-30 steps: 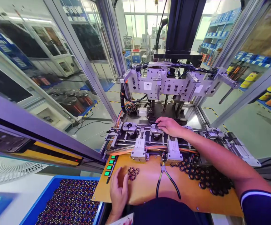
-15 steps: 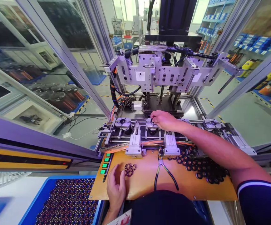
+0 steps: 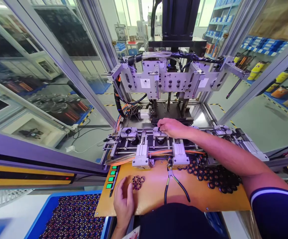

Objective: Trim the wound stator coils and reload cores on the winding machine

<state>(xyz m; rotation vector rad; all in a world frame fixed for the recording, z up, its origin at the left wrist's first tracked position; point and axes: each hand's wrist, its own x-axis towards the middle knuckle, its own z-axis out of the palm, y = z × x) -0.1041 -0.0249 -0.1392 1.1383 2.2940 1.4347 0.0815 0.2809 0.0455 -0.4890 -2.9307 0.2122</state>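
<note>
My right hand (image 3: 172, 127) reaches over the second clamping fixture (image 3: 160, 134) from the left, fingers closed on a small black ring (image 3: 159, 129) at its top; the fingers hide most of that ring. Another black ring (image 3: 128, 131) sits on the leftmost fixture (image 3: 129, 133). My left hand (image 3: 124, 199) rests on the tan board (image 3: 151, 196), fingers apart and holding nothing. Right beside its fingertips lies a small cluster of copper-coloured rings (image 3: 138, 182). Side cutters (image 3: 170, 174) with black handles lie spread on the board between my arms.
Many black rings (image 3: 213, 176) are spread over the board's right side, under my right forearm. Green buttons (image 3: 110, 179) line its left edge. A blue bin (image 3: 43, 209) of small rings stands lower left. A metal tool plate (image 3: 169, 78) hangs above the fixtures.
The view has shifted slightly. My right hand stays at the second fixture with its fingers closed, and the left hand keeps its place beside the copper-coloured rings.
</note>
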